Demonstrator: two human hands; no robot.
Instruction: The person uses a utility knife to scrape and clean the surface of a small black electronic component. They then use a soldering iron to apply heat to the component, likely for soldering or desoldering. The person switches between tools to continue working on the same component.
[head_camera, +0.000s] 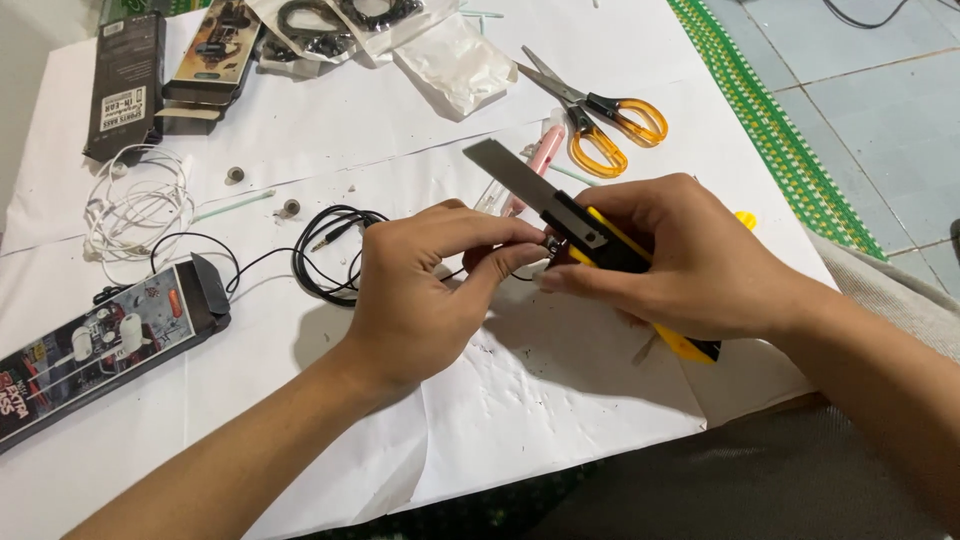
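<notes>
Black earphone cable (325, 262) pinched in left-hand fingers (500, 240), beside utility knife (590, 238).

surface: white paper sheets (560, 400) | on it: orange-handled scissors (600, 120), coiled white earphones (135, 210), black cable (325, 255), dark boxes (125, 85)

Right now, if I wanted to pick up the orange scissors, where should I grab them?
Probably by the orange loop handles. The scissors lie flat on the white paper, closed, with the pointed blades aimed up and left and the handles toward the lower right. Coming from the right side would keep your fingers away from the tips.
</notes>
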